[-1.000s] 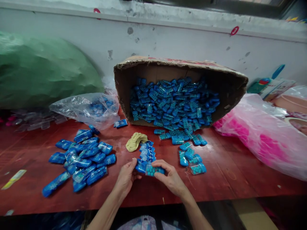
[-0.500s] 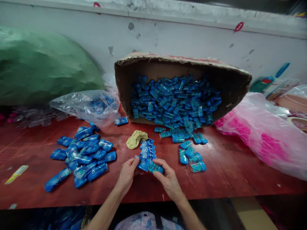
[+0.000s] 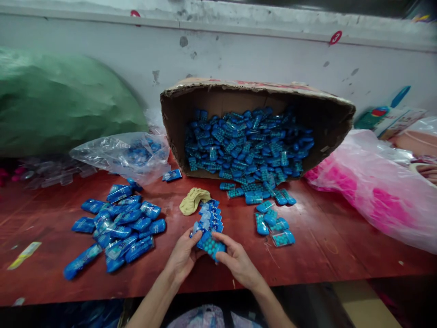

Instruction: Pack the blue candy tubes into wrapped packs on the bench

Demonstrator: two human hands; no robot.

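My right hand grips a small clear blue case of turquoise beads between thumb and fingers. My left hand pinches a blue printed wrapper at the case's left end; whether the case is inside it, I cannot tell. Just beyond my hands lies a fanned row of flat blue printed wrappers, with a crumpled pale-yellow lump at its far end. Shiny wrapped blue packs are piled to the left. Several bare cases rest to the right.
A cardboard box on its side, full of bead cases, stands at the back of the red table. A clear bag and green sack are left; a pink-filled bag is right. A yellow-and-white strip lies far left.
My right hand has moved left and slightly down with the bead case, which is turned and now overlaps the wrapper in my left hand. The piles look the same.
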